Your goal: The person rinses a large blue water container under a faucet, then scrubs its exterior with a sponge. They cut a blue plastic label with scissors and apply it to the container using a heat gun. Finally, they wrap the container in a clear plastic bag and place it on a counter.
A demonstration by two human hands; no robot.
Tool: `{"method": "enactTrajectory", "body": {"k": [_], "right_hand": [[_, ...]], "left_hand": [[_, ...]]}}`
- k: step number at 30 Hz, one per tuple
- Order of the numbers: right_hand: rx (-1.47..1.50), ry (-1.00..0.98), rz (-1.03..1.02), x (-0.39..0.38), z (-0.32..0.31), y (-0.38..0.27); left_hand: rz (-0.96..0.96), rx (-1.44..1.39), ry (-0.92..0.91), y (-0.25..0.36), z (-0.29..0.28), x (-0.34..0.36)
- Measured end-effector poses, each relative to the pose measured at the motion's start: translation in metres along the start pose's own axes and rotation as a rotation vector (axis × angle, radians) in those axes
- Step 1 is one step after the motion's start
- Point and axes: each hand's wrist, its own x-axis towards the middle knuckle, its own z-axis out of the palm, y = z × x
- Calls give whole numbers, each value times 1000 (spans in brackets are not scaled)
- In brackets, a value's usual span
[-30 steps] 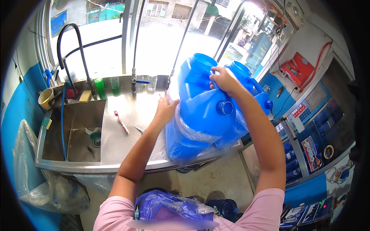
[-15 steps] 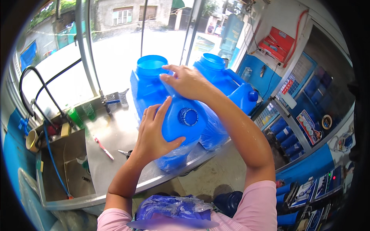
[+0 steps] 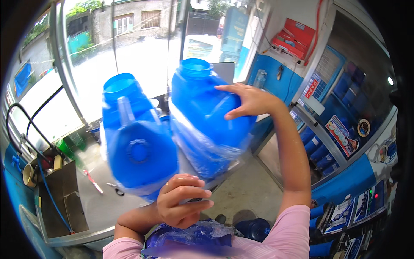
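Two blue plastic water jugs stand on the metal counter, both with wide open necks. The left jug (image 3: 118,166) has a small round blue cap low on the side facing me, and neither hand is on it. Clear plastic film wraps the lower part of the right jug (image 3: 202,116). My right hand (image 3: 252,101) rests on that jug's right side, thumb and fingers spread. Closer to my body, my left hand (image 3: 183,200) is raised with curled fingers. A dark sliver shows between those fingers, too little to name.
Left of the jugs is a metal sink (image 3: 62,207) with a blue hose (image 3: 54,185). A red-and-white toothbrush (image 3: 92,181) and scissors (image 3: 115,188) lie on the counter (image 3: 92,203). Green bottles (image 3: 64,149) stand behind. A glass door (image 3: 319,125) is on the right.
My left hand has come off the left jug toward my body and curled. My right hand has gone from the left jug's neck to the right jug. The view has shifted.
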Motion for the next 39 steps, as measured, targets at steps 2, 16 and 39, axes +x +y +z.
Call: {"method": "enactTrajectory", "body": {"k": [2, 16, 39], "right_hand": [[15, 108, -139, -10, 8, 7], [60, 419, -179, -233, 44, 208], [-718, 594, 2005, -781, 104, 478]], "left_hand": [[-16, -90, -72, -10, 46, 15], [-431, -534, -582, -78, 339, 90], [-74, -935, -1123, -161, 789, 216]]}}
